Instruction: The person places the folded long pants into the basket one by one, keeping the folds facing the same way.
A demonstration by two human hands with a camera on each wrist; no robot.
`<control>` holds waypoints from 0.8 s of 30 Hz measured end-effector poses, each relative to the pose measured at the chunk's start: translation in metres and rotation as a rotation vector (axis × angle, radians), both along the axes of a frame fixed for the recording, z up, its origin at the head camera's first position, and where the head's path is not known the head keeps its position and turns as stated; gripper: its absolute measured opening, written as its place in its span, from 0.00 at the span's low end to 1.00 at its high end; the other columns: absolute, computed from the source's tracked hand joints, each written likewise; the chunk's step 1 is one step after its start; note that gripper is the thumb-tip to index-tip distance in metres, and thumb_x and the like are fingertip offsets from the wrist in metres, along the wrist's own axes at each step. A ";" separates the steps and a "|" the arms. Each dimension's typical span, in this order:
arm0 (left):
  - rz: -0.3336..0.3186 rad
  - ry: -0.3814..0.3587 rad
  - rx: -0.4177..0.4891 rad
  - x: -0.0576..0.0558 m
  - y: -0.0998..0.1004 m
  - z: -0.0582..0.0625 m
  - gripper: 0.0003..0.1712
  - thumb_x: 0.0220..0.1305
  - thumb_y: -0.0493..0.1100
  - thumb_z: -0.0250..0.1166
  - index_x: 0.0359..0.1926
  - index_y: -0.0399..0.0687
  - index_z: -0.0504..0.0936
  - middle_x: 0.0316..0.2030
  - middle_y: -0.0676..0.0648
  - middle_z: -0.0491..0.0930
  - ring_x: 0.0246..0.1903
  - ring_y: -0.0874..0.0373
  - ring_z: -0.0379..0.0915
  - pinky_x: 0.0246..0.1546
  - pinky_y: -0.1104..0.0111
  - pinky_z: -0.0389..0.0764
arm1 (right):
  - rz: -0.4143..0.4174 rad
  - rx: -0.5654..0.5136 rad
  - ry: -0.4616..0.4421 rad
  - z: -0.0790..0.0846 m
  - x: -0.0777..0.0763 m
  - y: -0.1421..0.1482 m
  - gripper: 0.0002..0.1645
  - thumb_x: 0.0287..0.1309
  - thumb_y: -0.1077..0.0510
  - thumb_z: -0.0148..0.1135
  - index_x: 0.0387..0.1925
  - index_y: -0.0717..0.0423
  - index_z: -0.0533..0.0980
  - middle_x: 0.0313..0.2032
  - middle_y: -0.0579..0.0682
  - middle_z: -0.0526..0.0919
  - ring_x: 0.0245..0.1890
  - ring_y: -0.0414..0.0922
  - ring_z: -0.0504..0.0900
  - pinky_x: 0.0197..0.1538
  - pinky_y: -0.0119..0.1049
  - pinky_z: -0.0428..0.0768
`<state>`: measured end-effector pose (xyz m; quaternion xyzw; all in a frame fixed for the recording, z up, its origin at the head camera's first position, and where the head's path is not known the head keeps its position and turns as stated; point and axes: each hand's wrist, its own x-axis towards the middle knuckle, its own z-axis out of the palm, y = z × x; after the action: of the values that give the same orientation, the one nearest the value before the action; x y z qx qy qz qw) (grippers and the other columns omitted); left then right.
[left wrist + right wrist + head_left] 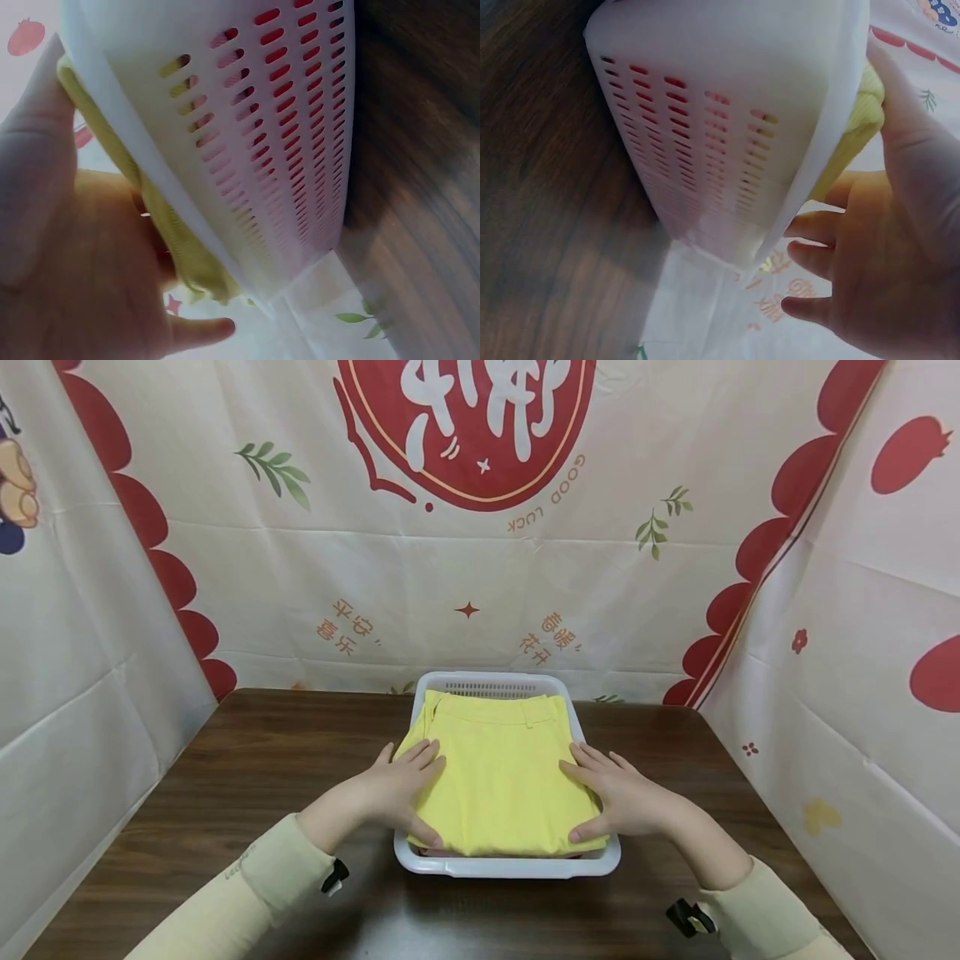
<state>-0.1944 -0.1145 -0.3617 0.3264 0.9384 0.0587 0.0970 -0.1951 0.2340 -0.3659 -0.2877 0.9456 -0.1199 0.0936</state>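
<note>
Folded yellow trousers (498,777), with a waistband and belt loop at the far end, lie on top in a white plastic basket (517,867). My left hand (401,789) rests on their left edge with fingers spread. On the right edge, my right hand (618,793) lies the same way, its thumb nearer the basket's front. Both wrist views show the slotted basket side (225,150), with red and pink cloth visible through the slots below the yellow. In the right wrist view, the yellow trousers (847,142) bulge slightly over the rim beside the palm.
The basket stands on a dark brown wooden table (300,743), close to its far edge. A pale printed cloth (465,568) with red and green motifs hangs behind the table and along both sides.
</note>
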 end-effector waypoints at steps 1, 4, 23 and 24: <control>0.009 -0.007 -0.002 0.000 0.001 0.001 0.66 0.40 0.73 0.70 0.71 0.38 0.57 0.73 0.38 0.46 0.72 0.46 0.38 0.63 0.37 0.42 | -0.003 0.006 0.001 0.000 0.000 0.000 0.67 0.36 0.23 0.66 0.69 0.62 0.61 0.72 0.63 0.49 0.71 0.59 0.44 0.66 0.63 0.42; 0.035 -0.018 -0.030 0.000 0.004 0.000 0.67 0.39 0.72 0.72 0.72 0.39 0.56 0.73 0.39 0.46 0.72 0.47 0.38 0.63 0.38 0.42 | -0.019 0.018 -0.010 0.002 0.002 -0.001 0.67 0.37 0.25 0.68 0.69 0.62 0.60 0.72 0.63 0.48 0.71 0.59 0.44 0.66 0.63 0.42; 0.059 -0.029 -0.001 0.002 -0.001 -0.009 0.59 0.52 0.73 0.61 0.72 0.39 0.56 0.73 0.41 0.45 0.72 0.48 0.36 0.65 0.41 0.38 | -0.021 -0.040 -0.035 -0.005 0.014 -0.001 0.59 0.50 0.30 0.63 0.70 0.65 0.56 0.72 0.64 0.46 0.72 0.59 0.42 0.66 0.63 0.44; 0.062 -0.025 0.012 0.003 0.000 -0.010 0.57 0.54 0.73 0.60 0.72 0.38 0.56 0.73 0.40 0.46 0.72 0.48 0.36 0.64 0.40 0.38 | -0.019 -0.043 -0.030 -0.006 0.015 -0.001 0.58 0.52 0.30 0.61 0.70 0.65 0.56 0.72 0.64 0.45 0.72 0.59 0.42 0.66 0.63 0.44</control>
<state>-0.1914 -0.1144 -0.3717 0.2969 0.9464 0.0716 0.1048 -0.1804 0.2330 -0.3722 -0.2790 0.9439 -0.1453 0.1003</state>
